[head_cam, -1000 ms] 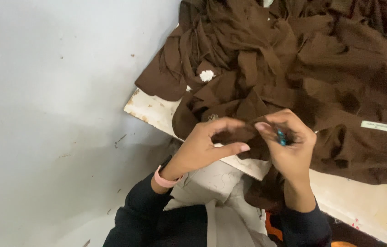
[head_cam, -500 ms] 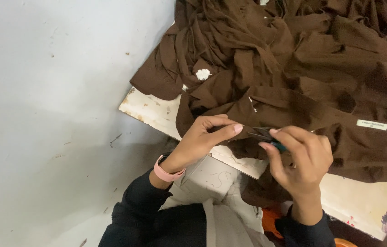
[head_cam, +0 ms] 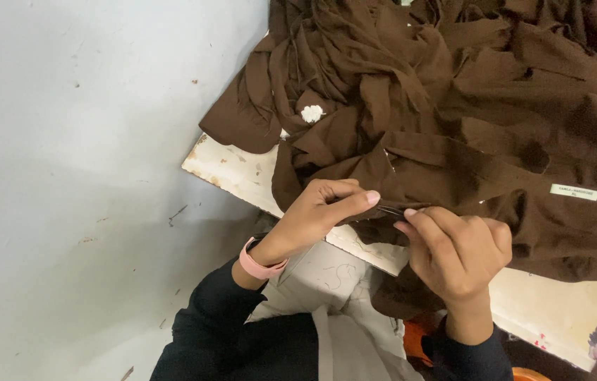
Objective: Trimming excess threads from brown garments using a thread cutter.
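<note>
A worn white table (head_cam: 231, 168) stands beside the grey floor (head_cam: 65, 176). Heaped brown fabric (head_cam: 467, 106) covers most of it.

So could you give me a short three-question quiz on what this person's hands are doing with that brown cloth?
1. True or false: both hands pinch the same edge of the brown cloth.
2. Which wrist wears the pink band? A) left B) right
3. Fill in: a small white ___ label sits on the cloth toward the right.

Key:
1. True: the left hand and right hand meet on one fold at the edge of the worn white table.
2. A.
3. Rectangular: the label.
</note>
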